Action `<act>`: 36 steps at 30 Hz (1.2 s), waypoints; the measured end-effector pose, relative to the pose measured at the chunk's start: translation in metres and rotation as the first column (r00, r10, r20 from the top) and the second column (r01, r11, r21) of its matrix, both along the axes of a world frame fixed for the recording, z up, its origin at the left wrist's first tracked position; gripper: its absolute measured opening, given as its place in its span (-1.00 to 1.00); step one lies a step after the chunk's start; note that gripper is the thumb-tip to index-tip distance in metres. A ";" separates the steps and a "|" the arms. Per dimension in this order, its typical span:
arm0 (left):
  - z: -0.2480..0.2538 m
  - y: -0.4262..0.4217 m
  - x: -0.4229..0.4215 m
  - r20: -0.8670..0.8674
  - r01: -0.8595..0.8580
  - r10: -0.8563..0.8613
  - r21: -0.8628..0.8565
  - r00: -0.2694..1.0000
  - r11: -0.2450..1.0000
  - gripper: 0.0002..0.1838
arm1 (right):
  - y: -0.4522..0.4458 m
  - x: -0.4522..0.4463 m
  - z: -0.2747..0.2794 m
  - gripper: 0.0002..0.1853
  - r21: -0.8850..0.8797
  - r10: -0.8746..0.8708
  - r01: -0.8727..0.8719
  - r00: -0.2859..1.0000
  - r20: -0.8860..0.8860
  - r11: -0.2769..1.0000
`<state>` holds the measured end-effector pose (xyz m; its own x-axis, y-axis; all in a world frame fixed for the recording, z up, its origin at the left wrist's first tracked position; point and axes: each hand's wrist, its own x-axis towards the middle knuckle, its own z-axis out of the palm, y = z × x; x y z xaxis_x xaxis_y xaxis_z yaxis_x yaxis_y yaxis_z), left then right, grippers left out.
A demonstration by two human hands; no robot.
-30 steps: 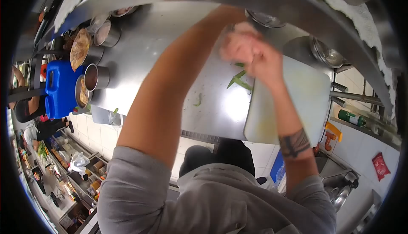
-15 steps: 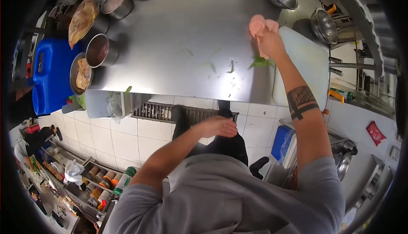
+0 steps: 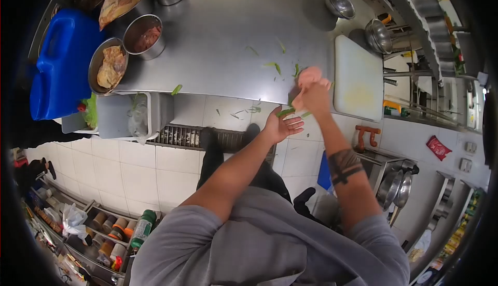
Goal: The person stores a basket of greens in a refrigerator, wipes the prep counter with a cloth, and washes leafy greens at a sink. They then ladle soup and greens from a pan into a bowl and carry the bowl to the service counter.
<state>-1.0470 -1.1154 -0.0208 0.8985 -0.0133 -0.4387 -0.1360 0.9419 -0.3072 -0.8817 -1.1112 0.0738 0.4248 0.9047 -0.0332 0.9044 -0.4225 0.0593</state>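
There was the cloth (image 3: 311, 74), bunched up right at the front edge of the bench (image 3: 223, 57), gripped tight by the right hand (image 3: 316, 98)! Just below the edge the left hand (image 3: 278, 127) was held out wide, palm up, with green scraps (image 3: 285, 112) beside the palm; whether any had been caught could not be told. And here was the danger: the gap between palm and edge looked likely to be missed, and with a cupped hand so small, a hard wipe could send scraps past the fingers. More were strewn on the bench behind, and bits were scattered on the floor (image 3: 241, 113), where a foot could be slipped on. To the right, close by, lay the board (image 3: 359, 81); by a wide swing its corner might be knocked.
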 end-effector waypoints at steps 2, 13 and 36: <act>0.029 0.004 -0.002 -0.047 -0.057 0.059 0.040 0.997 0.998 -0.45 | -0.019 -0.032 0.011 -0.76 0.033 0.024 -0.026 0.999 0.037 0.999; -0.017 0.023 -0.048 -0.237 -0.047 0.124 0.307 0.964 0.951 -0.72 | -0.049 -0.003 0.100 -0.59 0.431 -0.152 0.604 0.680 -0.717 0.670; -0.031 0.019 -0.098 0.083 -0.578 0.589 0.341 0.804 0.741 -0.68 | -0.013 -0.180 -0.018 -0.56 0.571 0.542 -0.147 0.566 -0.621 0.808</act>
<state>-1.1450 -1.0969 -0.0514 0.6689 0.6606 -0.3408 -0.6967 0.7170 0.0227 -1.0613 -1.1240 0.0557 0.0811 0.9687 0.2347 0.6221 0.1348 -0.7712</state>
